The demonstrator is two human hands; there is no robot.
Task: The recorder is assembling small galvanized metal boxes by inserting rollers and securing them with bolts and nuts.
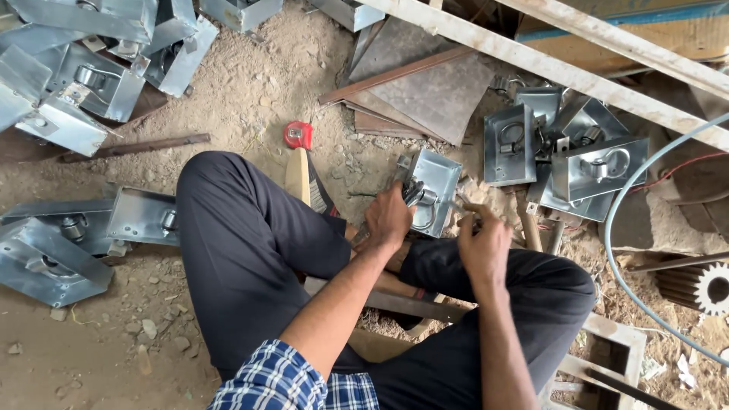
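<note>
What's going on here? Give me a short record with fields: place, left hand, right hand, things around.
Place: sandy ground, person sitting cross-legged
Left hand: on a metal box with a ring fitting
Right hand: holds a tool, kind unclear, beside the box
Around: box piles, rusty plates, gear, hose

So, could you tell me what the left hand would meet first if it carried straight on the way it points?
The left hand already touches the shiny galvanised steel box with a ring handle, so it would press straight into that box; depth is hard to judge.
</note>
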